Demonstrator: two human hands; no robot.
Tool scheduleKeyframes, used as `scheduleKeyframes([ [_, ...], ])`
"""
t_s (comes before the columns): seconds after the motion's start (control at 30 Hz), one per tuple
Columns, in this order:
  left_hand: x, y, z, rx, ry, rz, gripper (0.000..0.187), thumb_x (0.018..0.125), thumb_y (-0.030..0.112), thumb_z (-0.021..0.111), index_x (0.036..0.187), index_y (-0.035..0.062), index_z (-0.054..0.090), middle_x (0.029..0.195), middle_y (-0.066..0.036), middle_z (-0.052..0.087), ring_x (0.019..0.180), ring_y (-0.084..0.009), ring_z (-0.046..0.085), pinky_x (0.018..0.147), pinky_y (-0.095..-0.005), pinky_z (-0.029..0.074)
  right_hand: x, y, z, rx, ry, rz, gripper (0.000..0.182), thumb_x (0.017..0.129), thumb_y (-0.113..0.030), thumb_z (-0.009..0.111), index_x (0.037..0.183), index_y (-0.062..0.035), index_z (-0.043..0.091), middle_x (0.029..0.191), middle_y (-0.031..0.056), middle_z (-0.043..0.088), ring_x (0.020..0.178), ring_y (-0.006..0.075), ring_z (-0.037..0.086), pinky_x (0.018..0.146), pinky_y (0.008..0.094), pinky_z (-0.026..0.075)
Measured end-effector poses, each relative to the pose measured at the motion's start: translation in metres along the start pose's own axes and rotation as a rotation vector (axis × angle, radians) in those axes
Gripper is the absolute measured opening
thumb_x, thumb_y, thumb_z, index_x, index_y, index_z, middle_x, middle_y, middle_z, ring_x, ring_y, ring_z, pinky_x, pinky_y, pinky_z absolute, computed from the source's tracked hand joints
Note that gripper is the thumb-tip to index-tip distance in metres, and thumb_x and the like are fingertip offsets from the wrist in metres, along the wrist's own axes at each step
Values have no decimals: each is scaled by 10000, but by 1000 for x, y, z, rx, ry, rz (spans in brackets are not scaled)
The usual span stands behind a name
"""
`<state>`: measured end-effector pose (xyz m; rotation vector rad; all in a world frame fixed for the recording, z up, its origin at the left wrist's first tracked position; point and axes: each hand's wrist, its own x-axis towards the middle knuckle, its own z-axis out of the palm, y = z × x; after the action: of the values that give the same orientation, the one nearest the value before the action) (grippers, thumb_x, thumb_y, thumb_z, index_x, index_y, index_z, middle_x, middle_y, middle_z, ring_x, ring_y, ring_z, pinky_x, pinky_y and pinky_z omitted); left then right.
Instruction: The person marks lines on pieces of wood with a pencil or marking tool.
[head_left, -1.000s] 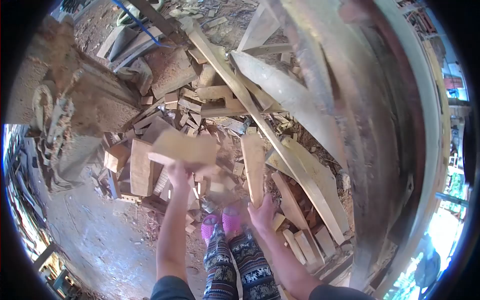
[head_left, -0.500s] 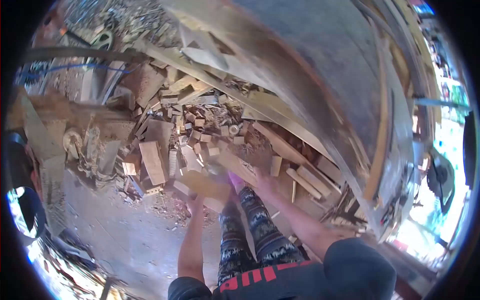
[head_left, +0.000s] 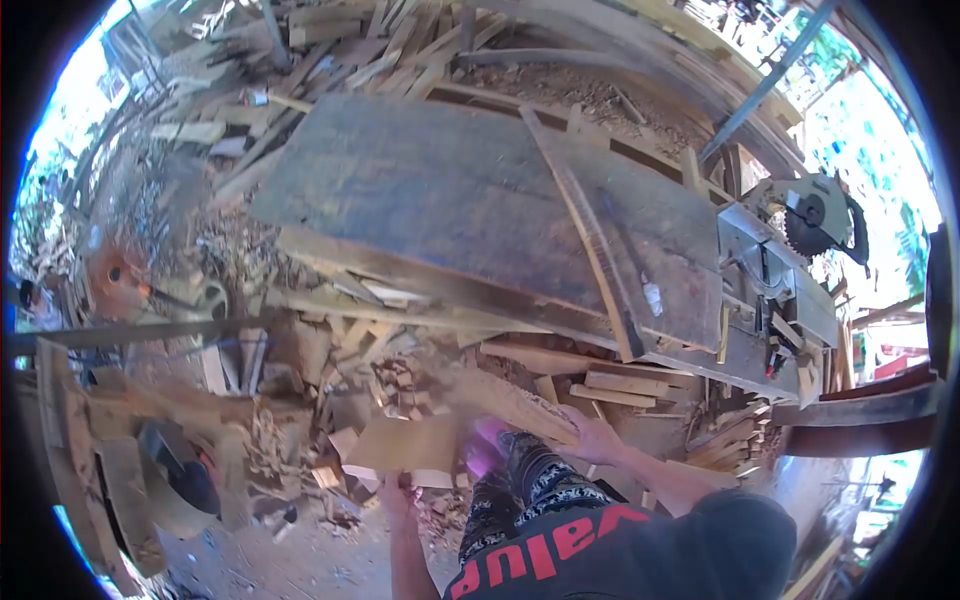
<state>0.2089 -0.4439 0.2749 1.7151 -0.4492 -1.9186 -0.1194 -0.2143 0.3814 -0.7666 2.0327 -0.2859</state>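
Observation:
My left hand (head_left: 398,490) is closed on the near edge of a pale, flat wood block (head_left: 405,447), held low in front of my legs. My right hand (head_left: 590,437) grips the right end of a long, rough plank (head_left: 510,405), which slants up to the left past the block. The plank's far end is blurred. Small wood offcuts (head_left: 400,388) lie heaped on the ground beyond the block.
A broad wooden workbench (head_left: 450,210) stretches across the middle, with a long narrow strip (head_left: 585,230) lying over it. At its right end stands a circular saw (head_left: 812,218). Stacked boards (head_left: 625,388) lie under the bench edge. Scrap wood (head_left: 400,45) is piled behind.
The view has swung up and now shows the whole bench and the saw. Both hands still hold their wood; the block looks more level, and the plank shows at greater length.

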Motion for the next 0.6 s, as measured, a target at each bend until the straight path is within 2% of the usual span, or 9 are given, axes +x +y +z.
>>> scheduleKeyframes([
  [0.1, -18, 64, 44, -20, -95, 40, 117, 821, 182, 629, 868, 88, 579, 654, -27, 555, 516, -165, 523, 468, -307, 445, -6, -11, -32, 165, 232, -103, 882, 715, -335, 795, 1433, -97, 341, 1284, 171, 568, 1168, 323, 573, 989, 416, 452],
  [0.13, -17, 80, 60, -83, -220, 105, 136, 836, 155, 643, 940, 100, 576, 686, -17, 555, 521, -144, 559, 449, -307, 487, -5, -14, -43, 246, 358, -168, 879, 712, -306, 808, 1427, -78, 350, 1279, 174, 570, 1180, 311, 569, 1003, 401, 445],
  [0.17, -22, 100, 83, -71, -237, 114, 136, 836, 155, 643, 940, 100, 576, 686, -17, 555, 521, -144, 559, 449, -307, 487, 0, -16, -55, 259, 377, -169, 879, 712, -306, 808, 1427, -78, 350, 1279, 174, 570, 1180, 311, 569, 1003, 401, 445],
  [0.23, -28, 133, 133, -110, -259, 275, 104, 852, 166, 643, 900, 101, 578, 749, -29, 575, 620, -141, 574, 524, -318, 517, 11, -21, -82, 345, 538, -296, 875, 734, -291, 791, 1442, -82, 322, 1241, 226, 589, 1113, 393, 594, 955, 433, 469],
  [0.27, -18, 149, 147, -74, -258, 260, 114, 866, 184, 644, 907, 94, 588, 817, -37, 595, 703, -148, 582, 591, -339, 533, 15, -26, -101, 413, 470, -219, 854, 749, -287, 783, 1442, -88, 324, 1273, 212, 572, 1150, 367, 579, 969, 416, 458],
  [0.3, -5, 165, 174, -66, -280, 268, 114, 866, 184, 644, 907, 94, 588, 817, -37, 595, 703, -148, 582, 591, -339, 533, 26, -31, -120, 422, 492, -223, 854, 749, -287, 783, 1442, -88, 324, 1273, 212, 572, 1150, 367, 579, 969, 416, 458],
  [0.37, 22, 197, 232, -136, -263, 297, 136, 870, 201, 648, 927, 88, 599, 850, -43, 605, 727, -167, 594, 615, -353, 536, 47, -42, -150, 288, 650, -299, 852, 748, -300, 782, 1438, -90, 328, 1243, 214, 587, 1139, 365, 583, 955, 420, 465],
  [0.43, 71, 223, 290, -174, -355, 320, 161, 873, 227, 653, 945, 93, 600, 863, -34, 601, 752, -184, 596, 642, -368, 534, 77, -50, -180, 269, 684, -291, 850, 747, -313, 777, 1434, -88, 331, 1177, 221, 618, 1069, 386, 611, 906, 440, 485],
  [0.6, 157, 272, 419, -181, -251, 330, 236, 889, 265, 646, 1019, 78, 586, 928, -61, 602, 837, -193, 594, 772, -369, 522, 158, -66, -232, 238, 688, -270, 858, 743, -325, 768, 1439, -99, 320, 1127, 222, 639, 1002, 406, 627, 857, 464, 493],
])
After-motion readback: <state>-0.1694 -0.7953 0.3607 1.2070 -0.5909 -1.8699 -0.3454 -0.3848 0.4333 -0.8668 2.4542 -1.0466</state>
